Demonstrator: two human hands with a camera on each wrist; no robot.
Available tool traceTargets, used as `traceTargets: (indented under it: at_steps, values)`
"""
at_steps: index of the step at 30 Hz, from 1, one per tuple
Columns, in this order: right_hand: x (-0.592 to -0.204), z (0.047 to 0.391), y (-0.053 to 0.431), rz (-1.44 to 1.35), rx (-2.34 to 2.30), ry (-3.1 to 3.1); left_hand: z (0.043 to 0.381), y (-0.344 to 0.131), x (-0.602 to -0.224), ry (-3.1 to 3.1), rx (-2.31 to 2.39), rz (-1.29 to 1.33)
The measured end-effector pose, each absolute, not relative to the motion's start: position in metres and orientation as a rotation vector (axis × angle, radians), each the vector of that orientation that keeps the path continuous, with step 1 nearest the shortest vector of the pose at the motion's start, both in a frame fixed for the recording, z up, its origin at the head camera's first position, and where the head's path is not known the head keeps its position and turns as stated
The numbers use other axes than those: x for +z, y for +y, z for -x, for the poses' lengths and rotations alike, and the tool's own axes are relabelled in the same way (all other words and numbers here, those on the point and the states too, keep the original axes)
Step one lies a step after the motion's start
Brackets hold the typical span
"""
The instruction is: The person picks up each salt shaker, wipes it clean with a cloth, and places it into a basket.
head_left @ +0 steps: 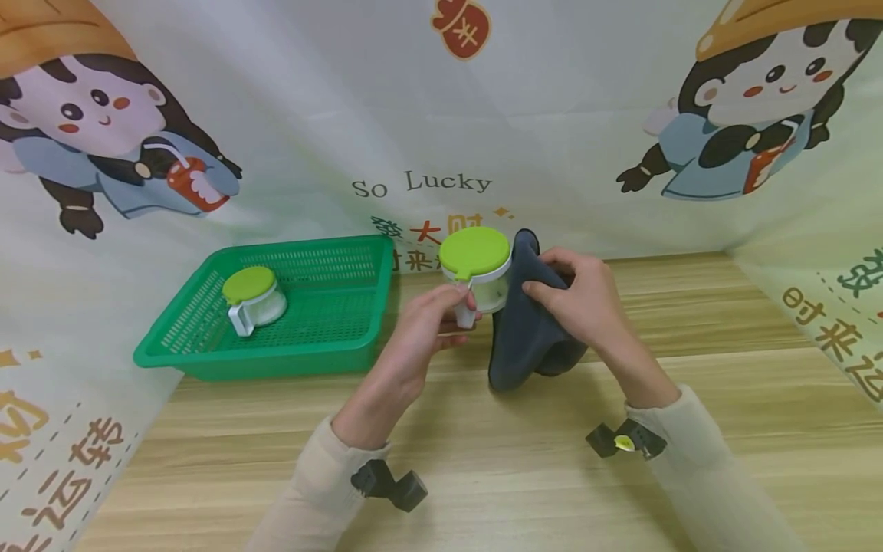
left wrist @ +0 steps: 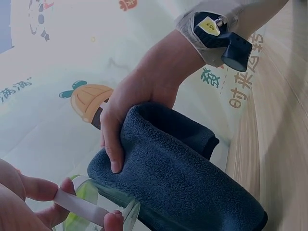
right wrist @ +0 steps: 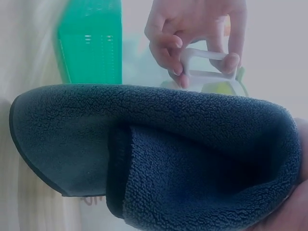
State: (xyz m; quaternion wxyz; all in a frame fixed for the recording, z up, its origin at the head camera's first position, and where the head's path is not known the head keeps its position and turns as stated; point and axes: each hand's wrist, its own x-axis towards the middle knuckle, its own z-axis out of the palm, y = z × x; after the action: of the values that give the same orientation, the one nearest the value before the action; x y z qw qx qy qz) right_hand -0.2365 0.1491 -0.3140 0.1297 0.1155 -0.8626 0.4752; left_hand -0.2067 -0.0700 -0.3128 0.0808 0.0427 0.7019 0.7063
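Observation:
My left hand (head_left: pixel 417 326) grips the white handle (left wrist: pixel 82 207) of a clear seasoning jar with a bright green lid (head_left: pixel 476 251), raised upright over the table. A folded dark grey-blue towel (head_left: pixel 527 326) hangs from my right hand (head_left: pixel 586 295), its thumb on the near side. The towel lies right up against the jar's right side and hides part of its wall. In the right wrist view, the towel (right wrist: pixel 192 168) covers most of the jar, leaving the handle and the left fingers visible above its edge.
On the left stands a green plastic basket (head_left: pixel 276 368) with slotted walls. Inside it is a similar jar with a green lid (head_left: pixel 248 284) and a white handle. A printed cloth backdrop (head_left: pixel 331 115) rises behind and beside the wooden table (head_left: pixel 483 468).

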Motion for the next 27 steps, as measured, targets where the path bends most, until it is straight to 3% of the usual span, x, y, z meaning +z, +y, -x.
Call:
traceTargets:
  at_steps: [16, 27]
  values:
    - [-0.304, 0.225, 0.144, -0.354, 1.390, -2.477, 0.208, -0.069, -0.313, 2.059, 2.112, -0.096]
    - [-0.312, 0.235, 0.147, -0.347, 1.380, -2.487, 0.207, -0.070, -0.314, 2.064, 2.106, -0.080]
